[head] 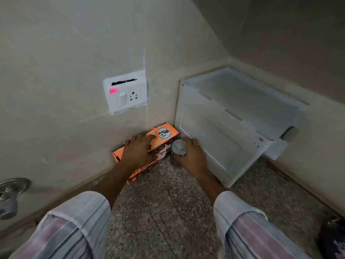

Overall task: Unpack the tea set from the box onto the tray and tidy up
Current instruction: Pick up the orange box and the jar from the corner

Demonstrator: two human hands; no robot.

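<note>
An orange box (164, 134) with black "Wake up" labels lies on the speckled stone counter, pushed against the wall. My left hand (139, 148) rests flat on top of the box, fingers spread over its lid. My right hand (192, 156) is just right of the box, closed around a small clear glass cup (178, 146) with its mouth facing up. The cup stands or hovers between the box and a white plastic drawer unit; I cannot tell whether it touches the counter.
A white plastic drawer unit (233, 118) fills the corner on the right. A white socket plate (127, 92) with a pink sticker is on the wall above the box. A metal tap (11, 195) sticks out at the left. A dark object (334, 238) sits at the bottom right.
</note>
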